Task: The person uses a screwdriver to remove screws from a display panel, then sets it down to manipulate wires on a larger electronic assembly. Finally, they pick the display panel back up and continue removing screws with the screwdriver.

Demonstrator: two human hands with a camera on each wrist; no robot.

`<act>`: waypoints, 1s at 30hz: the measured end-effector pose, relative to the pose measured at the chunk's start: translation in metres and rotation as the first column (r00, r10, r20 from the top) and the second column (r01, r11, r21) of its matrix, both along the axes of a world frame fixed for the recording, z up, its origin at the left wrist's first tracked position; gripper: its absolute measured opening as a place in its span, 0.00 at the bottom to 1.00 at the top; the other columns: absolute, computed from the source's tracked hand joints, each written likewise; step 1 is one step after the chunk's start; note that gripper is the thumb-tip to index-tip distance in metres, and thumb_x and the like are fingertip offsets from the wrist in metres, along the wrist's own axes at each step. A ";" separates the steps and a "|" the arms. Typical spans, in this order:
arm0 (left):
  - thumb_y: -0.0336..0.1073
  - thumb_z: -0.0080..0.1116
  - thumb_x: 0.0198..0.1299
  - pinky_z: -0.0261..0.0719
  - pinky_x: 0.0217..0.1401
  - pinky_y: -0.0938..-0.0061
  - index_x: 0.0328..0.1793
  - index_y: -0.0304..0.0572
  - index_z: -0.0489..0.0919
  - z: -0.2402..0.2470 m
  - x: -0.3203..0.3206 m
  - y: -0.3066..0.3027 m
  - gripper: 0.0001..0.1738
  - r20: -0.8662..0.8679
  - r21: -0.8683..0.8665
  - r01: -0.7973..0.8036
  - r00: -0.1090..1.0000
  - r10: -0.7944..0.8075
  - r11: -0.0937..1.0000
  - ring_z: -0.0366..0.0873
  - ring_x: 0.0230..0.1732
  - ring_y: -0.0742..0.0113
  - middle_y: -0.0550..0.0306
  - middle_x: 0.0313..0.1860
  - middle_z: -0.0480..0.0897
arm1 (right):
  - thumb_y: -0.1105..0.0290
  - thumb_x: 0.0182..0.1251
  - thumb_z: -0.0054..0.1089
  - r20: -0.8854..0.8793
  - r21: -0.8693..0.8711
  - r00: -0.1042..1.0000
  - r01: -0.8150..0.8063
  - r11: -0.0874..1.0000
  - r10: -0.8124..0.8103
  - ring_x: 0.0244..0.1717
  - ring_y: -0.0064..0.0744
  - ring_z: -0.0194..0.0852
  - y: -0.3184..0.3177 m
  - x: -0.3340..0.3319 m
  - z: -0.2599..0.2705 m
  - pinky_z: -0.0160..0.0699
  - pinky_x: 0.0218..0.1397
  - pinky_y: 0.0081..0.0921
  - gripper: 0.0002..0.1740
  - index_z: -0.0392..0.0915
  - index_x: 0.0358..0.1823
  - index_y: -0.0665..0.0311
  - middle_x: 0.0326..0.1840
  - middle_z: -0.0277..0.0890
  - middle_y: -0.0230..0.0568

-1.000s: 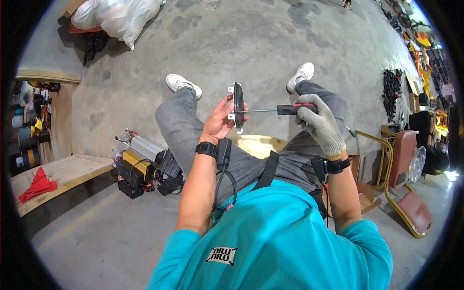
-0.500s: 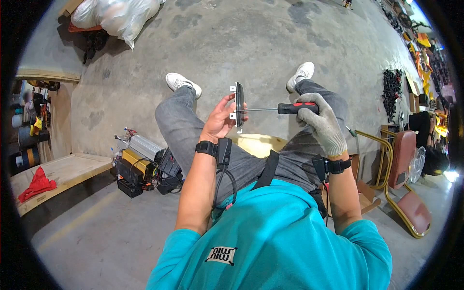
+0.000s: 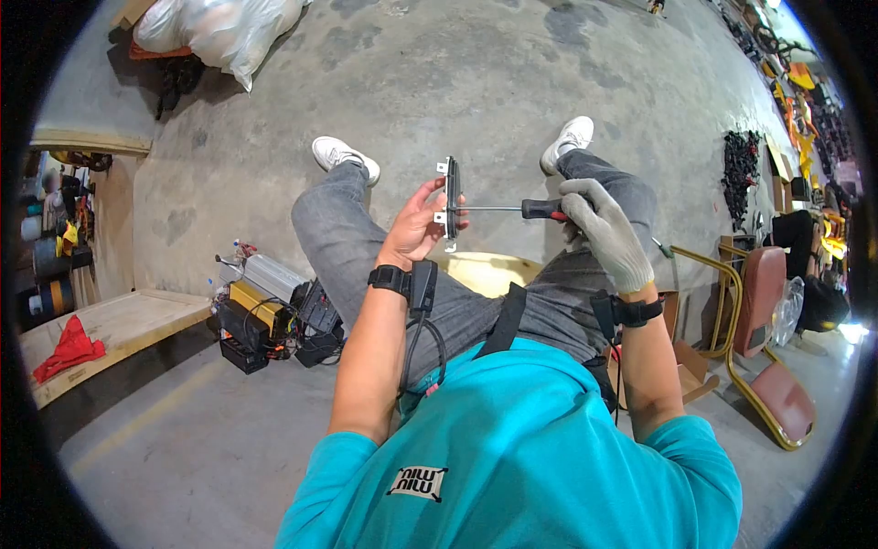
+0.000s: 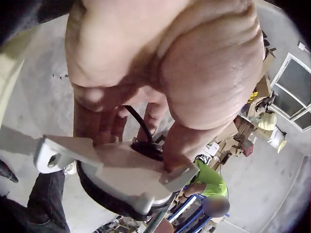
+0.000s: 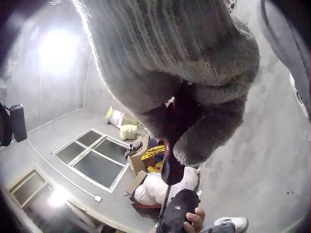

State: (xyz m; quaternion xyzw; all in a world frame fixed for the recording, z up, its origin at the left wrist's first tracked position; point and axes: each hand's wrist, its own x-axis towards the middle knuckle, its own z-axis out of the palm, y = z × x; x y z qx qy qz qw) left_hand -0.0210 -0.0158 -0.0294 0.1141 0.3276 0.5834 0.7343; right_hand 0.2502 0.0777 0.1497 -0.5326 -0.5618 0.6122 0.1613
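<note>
Between the knees, the bare left hand (image 3: pixel 416 229) holds a thin part upright, dark on one side, with pale mounting tabs (image 3: pixel 441 218). The left wrist view shows its whitish back (image 4: pixel 131 174) with a holed tab and a short black cable, pinched by thumb and fingers. The gloved right hand (image 3: pixel 604 233) grips a screwdriver (image 3: pixel 541 209) with a black and red handle. Its shaft lies level and reaches the dark side of the part; the exact contact of the tip is hidden. In the right wrist view, gloved fingers (image 5: pixel 209 131) curl round the handle (image 5: pixel 172 167).
Electronic units (image 3: pixel 265 306) with wires sit on the floor at left, near a low wooden platform (image 3: pixel 137 334) bearing a red cloth. A folding chair (image 3: pixel 764 302) and an open cardboard box (image 3: pixel 700 375) are at right. Another person in a bright green top (image 4: pixel 211 182) is in the background.
The right hand's fingers have shifted over the screwdriver handle, covering more of its rear end. The left hand and the part have barely moved.
</note>
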 end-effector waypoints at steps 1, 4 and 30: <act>0.38 0.56 0.72 0.87 0.58 0.55 0.75 0.42 0.62 0.000 0.000 0.001 0.28 -0.001 0.004 0.003 1.000 -0.003 1.000 0.84 0.54 0.51 0.39 0.57 0.81 | 0.67 0.67 0.61 0.010 -0.024 0.999 0.030 0.999 -0.030 0.32 0.22 0.78 0.000 0.000 -0.003 0.78 0.36 0.20 0.22 0.72 0.59 0.71 0.36 0.77 0.38; 0.38 0.56 0.73 0.87 0.58 0.55 0.75 0.42 0.62 0.000 0.001 0.000 0.29 -0.021 0.006 -0.002 1.000 0.002 1.000 0.84 0.54 0.51 0.39 0.57 0.81 | 0.67 0.69 0.59 -0.039 0.124 0.999 -0.027 0.992 0.032 0.31 0.22 0.77 -0.006 0.002 -0.008 0.77 0.36 0.20 0.21 0.71 0.59 0.71 0.36 0.76 0.38; 0.37 0.60 0.71 0.88 0.54 0.58 0.73 0.43 0.64 0.002 0.000 0.003 0.28 -0.032 -0.042 0.009 0.999 -0.010 0.999 0.85 0.49 0.56 0.46 0.52 0.83 | 0.64 0.67 0.62 0.019 -0.059 1.000 -0.019 0.998 0.020 0.30 0.24 0.74 0.000 0.005 -0.011 0.76 0.34 0.23 0.26 0.69 0.61 0.71 0.36 0.74 0.36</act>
